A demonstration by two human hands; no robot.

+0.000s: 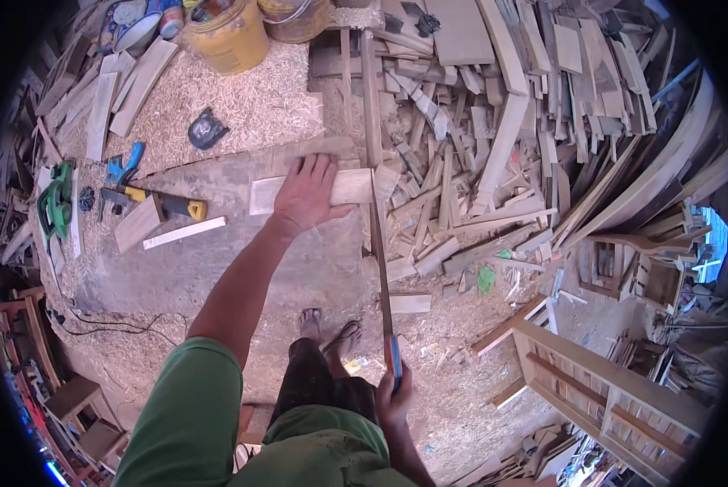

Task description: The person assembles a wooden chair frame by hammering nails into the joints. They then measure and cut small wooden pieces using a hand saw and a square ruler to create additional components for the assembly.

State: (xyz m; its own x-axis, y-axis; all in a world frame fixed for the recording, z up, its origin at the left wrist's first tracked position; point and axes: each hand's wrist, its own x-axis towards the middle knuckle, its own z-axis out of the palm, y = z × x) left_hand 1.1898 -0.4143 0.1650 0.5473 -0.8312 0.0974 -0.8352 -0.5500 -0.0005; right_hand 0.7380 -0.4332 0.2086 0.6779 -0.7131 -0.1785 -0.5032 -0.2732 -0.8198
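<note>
- We see our left hand [305,199] laid flat on a pale wooden board [265,197], its fingers [320,169] extended side by side and reaching the board's far edge, the thumb spread apart toward the right.
- Our right hand [394,398] has its fingers curled around the blue handle of a handsaw [382,272]; their tips are too unclear for us to tell exactly how they wrap.
- The saw's long blade runs away from us to the right end of the board; we cannot tell how deep it sits in the wood.
- The board lies crosswise near the right edge of the desk [218,280].
- Left of it we find a wooden block [139,225], a narrow pale strip [185,233] and a yellow-and-black tool handle [195,209].
- Farther left stands a green power tool [58,203].
- Beyond the desk's right edge we see heaped wood scraps [438,256].
</note>
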